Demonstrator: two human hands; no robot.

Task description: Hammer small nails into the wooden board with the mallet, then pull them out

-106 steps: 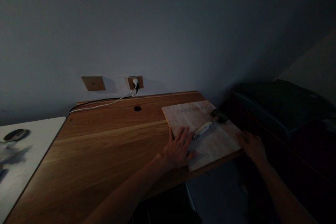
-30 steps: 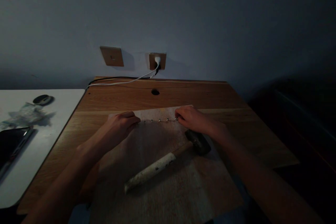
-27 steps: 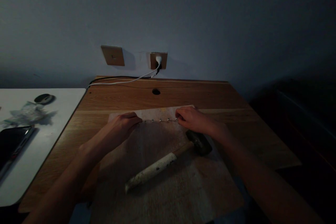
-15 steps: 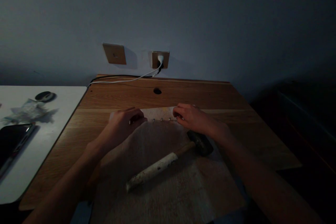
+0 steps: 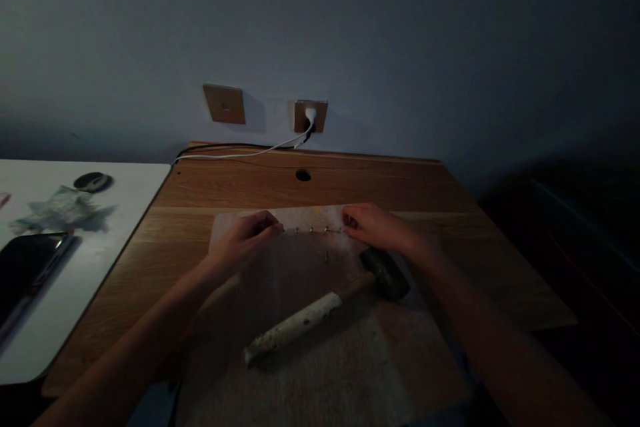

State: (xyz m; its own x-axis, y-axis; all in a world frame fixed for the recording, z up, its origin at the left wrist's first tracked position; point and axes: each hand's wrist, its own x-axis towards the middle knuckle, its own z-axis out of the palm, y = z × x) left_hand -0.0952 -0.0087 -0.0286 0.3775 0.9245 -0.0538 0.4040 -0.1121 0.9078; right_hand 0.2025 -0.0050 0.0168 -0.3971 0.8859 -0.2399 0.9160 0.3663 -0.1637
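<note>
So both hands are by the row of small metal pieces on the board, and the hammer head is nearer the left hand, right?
No: the head view shows the hammer head nearer the right hand than the left hand. Both are by that row of pieces.

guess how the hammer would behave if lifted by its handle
The hammer would probably feel head-heavy, given the bulky dark head at one end. It should stay stiff, as the straight handle looks wooden near the head. Its worn-looking pale grip is probably not slippery.
</note>
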